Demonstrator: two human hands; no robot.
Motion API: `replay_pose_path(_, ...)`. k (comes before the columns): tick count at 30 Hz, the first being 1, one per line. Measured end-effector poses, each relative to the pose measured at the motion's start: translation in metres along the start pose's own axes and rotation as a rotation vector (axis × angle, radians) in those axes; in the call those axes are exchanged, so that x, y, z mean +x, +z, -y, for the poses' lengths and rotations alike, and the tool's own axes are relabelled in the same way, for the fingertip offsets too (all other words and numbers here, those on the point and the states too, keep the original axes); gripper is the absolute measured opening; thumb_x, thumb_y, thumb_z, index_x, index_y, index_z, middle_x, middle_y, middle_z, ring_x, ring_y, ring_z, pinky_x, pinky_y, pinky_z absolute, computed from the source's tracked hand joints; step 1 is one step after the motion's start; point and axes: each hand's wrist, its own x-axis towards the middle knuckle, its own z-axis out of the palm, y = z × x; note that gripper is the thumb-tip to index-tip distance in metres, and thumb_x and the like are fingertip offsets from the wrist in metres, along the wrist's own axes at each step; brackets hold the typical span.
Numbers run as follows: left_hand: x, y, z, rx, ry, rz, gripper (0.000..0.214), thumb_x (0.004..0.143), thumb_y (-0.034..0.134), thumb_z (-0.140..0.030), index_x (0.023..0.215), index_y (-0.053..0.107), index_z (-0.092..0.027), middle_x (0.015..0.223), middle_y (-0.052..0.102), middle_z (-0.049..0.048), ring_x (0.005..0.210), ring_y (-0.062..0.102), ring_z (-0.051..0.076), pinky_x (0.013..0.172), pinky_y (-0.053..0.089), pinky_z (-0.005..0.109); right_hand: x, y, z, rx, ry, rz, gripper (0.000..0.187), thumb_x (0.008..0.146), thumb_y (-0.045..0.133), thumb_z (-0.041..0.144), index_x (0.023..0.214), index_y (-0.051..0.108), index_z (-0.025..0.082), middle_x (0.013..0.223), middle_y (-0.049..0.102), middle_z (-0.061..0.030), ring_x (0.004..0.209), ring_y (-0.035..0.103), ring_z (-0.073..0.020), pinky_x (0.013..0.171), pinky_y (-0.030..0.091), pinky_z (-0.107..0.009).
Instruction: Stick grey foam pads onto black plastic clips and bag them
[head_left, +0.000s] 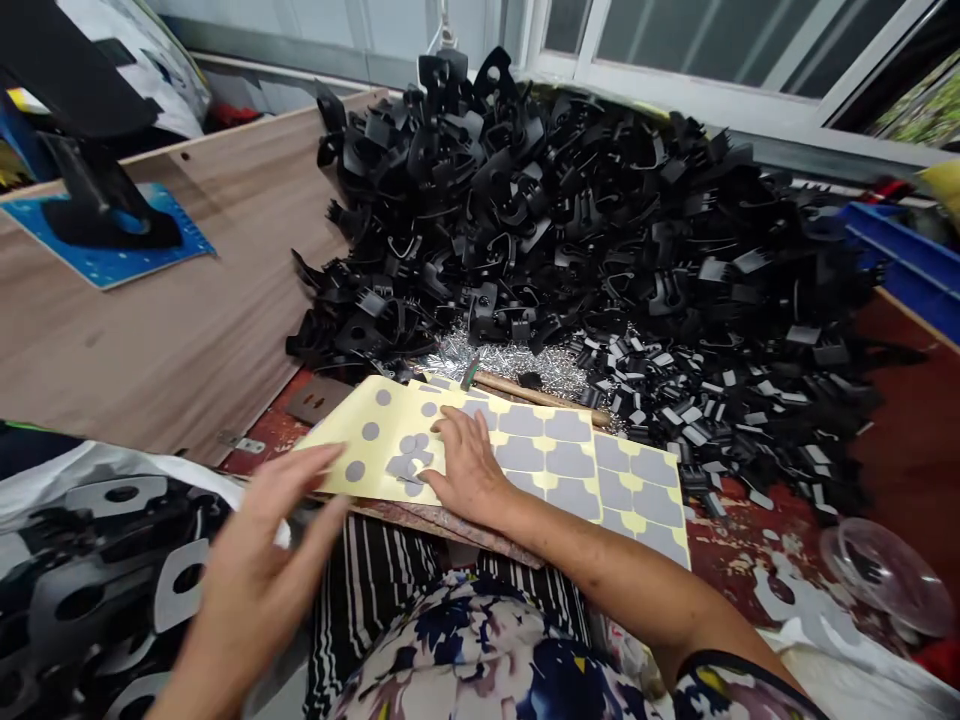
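Observation:
My right hand (471, 468) lies on a yellow backing sheet (386, 480) with grey die-cut stickers, its fingers spread over it. Beside its thumb sits a small pile of loose grey stickers (409, 458), some of them round. Larger grey stickers (568, 460) stay in rows on the sheet to the right. My left hand (266, 570), blurred, hovers off the sheet's left edge with thumb and fingers apart and nothing visible between them. A wooden-handled hammer (536, 390) lies just behind the sheets, its handle partly covered.
Black plastic parts (525, 220) form a large heap at the back, with smaller black pieces (675, 390) at right. Silvery metal pins (517, 358) lie before the heap. A bag of black parts (97, 560) stands at left, a clear plastic bowl (885, 575) at right.

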Motion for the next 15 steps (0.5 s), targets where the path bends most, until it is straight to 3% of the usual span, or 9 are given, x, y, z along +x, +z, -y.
replay_pose_path(3,0.007,0.046,-0.004,-0.203,-0.094,0.173,0.039,0.092,0.069,-0.042,0.128,0.069,-0.026,0.127,0.068,0.0099,0.112,0.067,0.028,0.101,0.053,0.042,0.013,-0.022,-0.007,0.175,0.012,-0.100,0.029,0.084,0.076,0.026,0.110,0.063,0.029,0.121,0.069,-0.0059,0.117,0.065,-0.0300,0.106,0.054,-0.052)
replay_pose_path(5,0.014,0.074,-0.003,-0.369,-0.198,0.247,0.041,0.092,0.069,-0.045,0.127,0.069,-0.024,0.119,0.070,0.0107,0.109,0.068,0.027,0.098,0.054,0.040,0.022,-0.056,-0.027,0.270,0.052,-0.197,0.005,0.090,0.065,0.024,0.092,0.065,0.028,0.098,0.070,-0.0015,0.097,0.067,-0.0243,0.090,0.057,-0.042)
replay_pose_path(7,0.019,0.090,-0.001,-0.474,-0.282,0.267,0.041,0.091,0.071,-0.047,0.123,0.070,-0.022,0.111,0.071,0.0099,0.104,0.067,0.025,0.096,0.054,0.038,0.036,-0.095,-0.056,0.301,0.126,-0.320,0.010,0.091,0.062,0.028,0.081,0.063,0.025,0.085,0.066,-0.0011,0.086,0.063,-0.0215,0.084,0.054,-0.038)
replay_pose_path(11,0.027,0.095,-0.003,-0.589,-0.391,0.267,0.042,0.087,0.076,-0.050,0.118,0.071,-0.022,0.102,0.069,0.0075,0.094,0.066,0.022,0.088,0.054,0.035,0.064,-0.152,-0.099,0.475,0.288,-0.479,0.028,0.079,0.070,0.048,0.079,0.058,0.024,0.072,0.060,0.0018,0.064,0.056,-0.0152,0.067,0.049,-0.030)
replay_pose_path(15,0.031,0.096,-0.006,-0.614,-0.428,0.290,0.041,0.085,0.078,-0.051,0.114,0.073,-0.022,0.097,0.068,0.0057,0.088,0.064,0.020,0.085,0.053,0.033,0.061,-0.154,-0.094,0.743,0.342,-0.361,0.035,0.076,0.072,0.051,0.091,0.059,0.023,0.083,0.066,0.0009,0.064,0.062,-0.0125,0.064,0.051,-0.027)
